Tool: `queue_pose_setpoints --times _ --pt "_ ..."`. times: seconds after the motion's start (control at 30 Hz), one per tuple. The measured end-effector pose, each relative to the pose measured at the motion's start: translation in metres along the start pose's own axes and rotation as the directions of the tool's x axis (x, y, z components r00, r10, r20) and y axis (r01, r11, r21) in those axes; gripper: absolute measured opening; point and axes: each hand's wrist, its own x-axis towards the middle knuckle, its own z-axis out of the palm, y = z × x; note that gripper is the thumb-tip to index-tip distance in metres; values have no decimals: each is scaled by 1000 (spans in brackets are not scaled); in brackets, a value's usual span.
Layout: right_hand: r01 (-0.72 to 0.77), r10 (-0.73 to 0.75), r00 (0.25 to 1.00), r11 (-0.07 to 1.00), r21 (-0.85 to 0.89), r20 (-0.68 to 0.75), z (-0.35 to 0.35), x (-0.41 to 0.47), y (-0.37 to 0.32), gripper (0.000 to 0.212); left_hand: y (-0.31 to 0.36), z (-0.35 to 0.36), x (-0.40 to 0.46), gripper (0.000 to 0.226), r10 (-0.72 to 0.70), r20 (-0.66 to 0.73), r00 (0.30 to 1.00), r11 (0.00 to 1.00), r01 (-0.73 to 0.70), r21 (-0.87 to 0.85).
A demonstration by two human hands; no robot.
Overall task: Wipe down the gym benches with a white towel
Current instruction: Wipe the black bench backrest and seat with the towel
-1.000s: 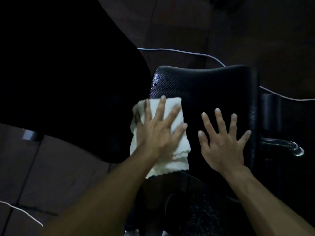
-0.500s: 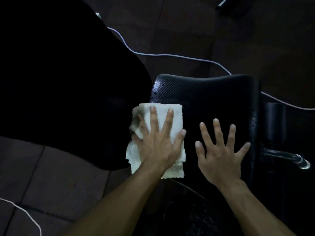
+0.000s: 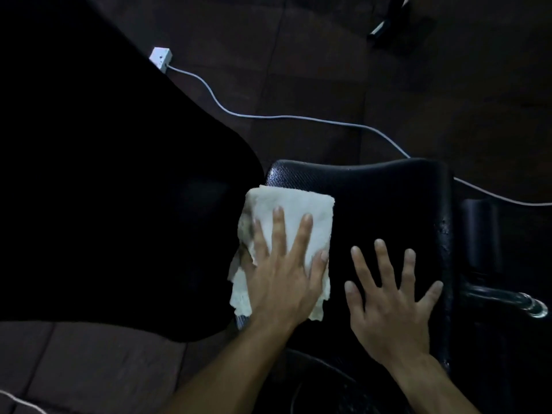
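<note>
Head view looks down on a black padded gym bench (image 3: 385,198) in dim light, with both hands spread flat on its seat pad. Left hand (image 3: 283,282) lies open, fingers splayed, pressing a folded white towel (image 3: 295,210) onto the pad's left edge, while the right hand (image 3: 391,306) rests open and bare on the pad just beside it. On the dark floor tiles (image 3: 448,85) behind, a white cable (image 3: 268,116) runs from a small white socket box (image 3: 161,57).
</note>
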Motion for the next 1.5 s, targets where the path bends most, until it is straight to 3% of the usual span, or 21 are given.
queue_pose_setpoints --times 0.23,0.5,0.67,0.8,0.93,1.1,1.17,1.27,1.37,1.5 --pt "-33 35 998 998 -50 45 -3 1 -3 65 19 -7 68 67 0 31 1000 1000 0 -20" --pt "-42 43 999 998 -55 17 0 0 -3 63 33 -19 124 67 101 63 993 993 -105 54" --pt "-29 29 999 1000 -8 -22 0 1 -3 64 31 -22 133 67 336 98 937 923 -348 165" --pt "-67 88 991 978 199 -102 0 -4 1 64 28 -22 128 67 480 121 869 852 -495 170" --pt "-115 222 959 875 470 -179 -14 1 8 61 33 -15 114 68 579 135 804 780 -594 197" --pt "-133 333 899 827 546 -284 -47 28 16 60 42 -7 90 65 681 171 713 716 -696 54" --pt "-118 307 910 837 534 -279 -59 42 10 61 36 -18 90 62 636 42 770 767 -626 -140" --pt "-74 176 958 916 395 -228 -66 64 -16 64 13 -34 95 52 330 -252 910 879 -394 -270" --pt "-1 34 987 979 204 -159 -64 91 -51 69 -9 -38 97 54 111 -184 977 959 -154 -239" --pt "-7 10 1000 992 122 -18 -48 122 -76 73 -26 -31 91 59 21 -79 997 939 -46 -341"
